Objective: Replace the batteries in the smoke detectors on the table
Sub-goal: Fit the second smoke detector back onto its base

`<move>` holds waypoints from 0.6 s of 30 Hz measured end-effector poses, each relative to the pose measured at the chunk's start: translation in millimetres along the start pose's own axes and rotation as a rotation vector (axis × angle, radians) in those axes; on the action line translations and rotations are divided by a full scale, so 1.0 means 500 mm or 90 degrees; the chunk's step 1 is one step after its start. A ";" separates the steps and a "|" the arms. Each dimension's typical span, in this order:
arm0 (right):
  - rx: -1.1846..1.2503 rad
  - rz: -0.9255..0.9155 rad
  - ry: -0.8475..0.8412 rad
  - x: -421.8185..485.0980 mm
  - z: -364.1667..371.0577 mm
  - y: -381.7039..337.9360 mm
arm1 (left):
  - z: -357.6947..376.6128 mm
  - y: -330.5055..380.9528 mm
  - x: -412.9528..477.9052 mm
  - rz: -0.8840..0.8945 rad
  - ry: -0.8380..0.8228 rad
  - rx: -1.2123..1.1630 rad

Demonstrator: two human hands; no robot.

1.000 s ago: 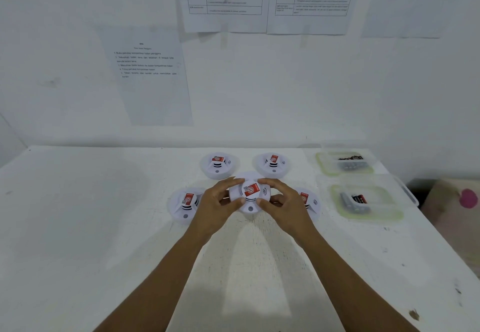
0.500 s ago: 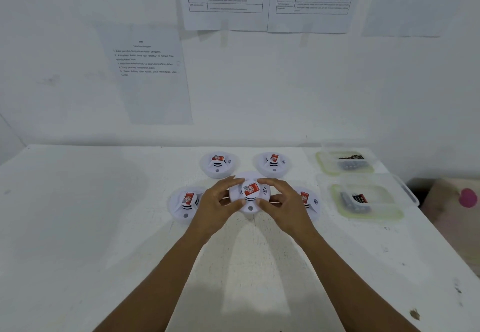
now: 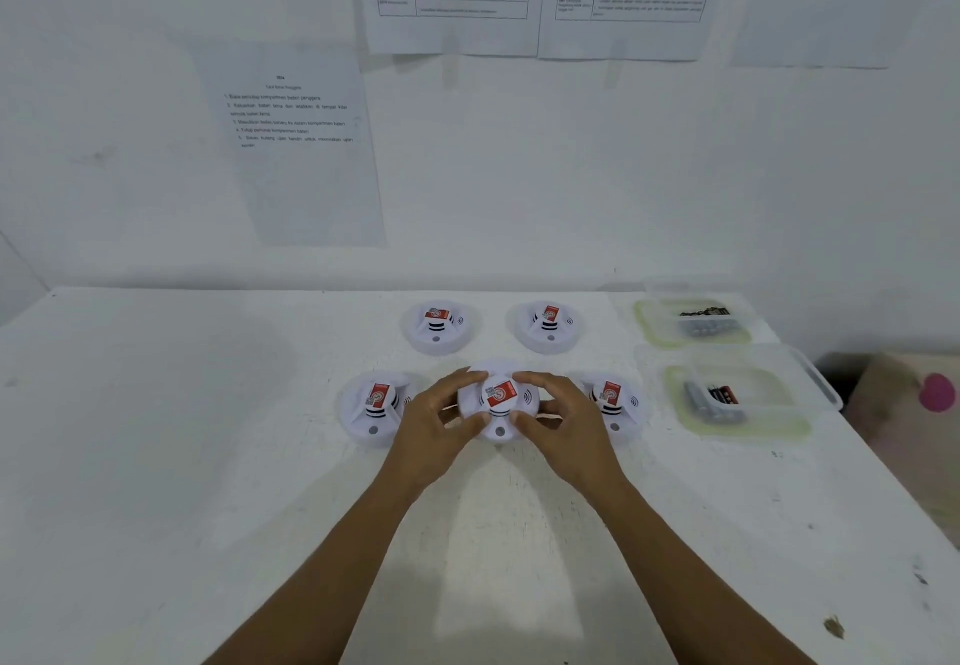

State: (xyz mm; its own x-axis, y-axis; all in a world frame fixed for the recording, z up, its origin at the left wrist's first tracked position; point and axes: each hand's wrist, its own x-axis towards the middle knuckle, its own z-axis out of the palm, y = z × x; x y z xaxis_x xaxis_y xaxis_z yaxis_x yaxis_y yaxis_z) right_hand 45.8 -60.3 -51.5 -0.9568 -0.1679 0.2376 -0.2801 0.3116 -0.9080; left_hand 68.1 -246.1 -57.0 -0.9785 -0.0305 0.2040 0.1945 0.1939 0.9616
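Several white round smoke detectors with red labels lie on the white table (image 3: 208,456). The middle detector (image 3: 498,404) is gripped from both sides: my left hand (image 3: 441,425) wraps its left rim and my right hand (image 3: 566,425) its right rim. Other detectors rest at the left (image 3: 374,407), at the right (image 3: 613,402), partly hidden by my right hand, and at the back (image 3: 439,326) (image 3: 548,326). Two clear tubs at the right hold batteries: the far tub (image 3: 693,321) and the near tub (image 3: 737,399).
The wall stands right behind the table, with printed sheets (image 3: 296,144) taped on it. The table's right edge runs past the tubs, and a box with a pink spot (image 3: 935,391) sits beyond it on the floor.
Both hands stay on the middle detector; its label has turned slightly, and the fingers have shifted a little around the rim.
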 end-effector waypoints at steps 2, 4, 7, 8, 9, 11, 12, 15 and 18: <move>-0.001 0.000 0.003 -0.013 0.007 0.009 | 0.001 -0.007 -0.012 -0.006 -0.006 0.006; 0.007 -0.001 -0.001 -0.021 0.012 0.014 | 0.002 -0.012 -0.019 -0.011 -0.010 0.002; 0.009 -0.003 0.001 -0.022 0.018 0.014 | 0.002 -0.019 -0.019 -0.013 -0.001 0.006; 0.009 -0.001 0.002 -0.020 0.019 0.014 | 0.001 -0.022 -0.018 -0.015 0.002 0.007; 0.008 0.001 0.003 -0.018 0.020 0.014 | 0.001 -0.024 -0.016 -0.015 0.005 0.009; 0.004 -0.002 0.007 -0.016 0.021 0.016 | 0.000 -0.028 -0.013 -0.007 0.008 0.018; 0.001 -0.005 0.009 -0.015 0.022 0.017 | 0.000 -0.030 -0.011 -0.003 0.006 0.026; -0.022 -0.026 0.018 -0.012 0.028 0.024 | 0.003 -0.040 -0.004 0.023 0.011 0.066; -0.073 -0.044 0.034 -0.004 0.039 0.037 | 0.011 -0.044 0.005 0.025 0.022 0.130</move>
State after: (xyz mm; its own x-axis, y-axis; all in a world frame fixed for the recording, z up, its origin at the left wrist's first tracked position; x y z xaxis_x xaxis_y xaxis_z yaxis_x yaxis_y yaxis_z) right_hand 44.0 -72.3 -75.3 -0.9369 -0.1428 0.3190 -0.3494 0.4061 -0.8444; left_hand 61.1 -245.0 -78.8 -0.9667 -0.0521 0.2504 0.2110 0.3907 0.8960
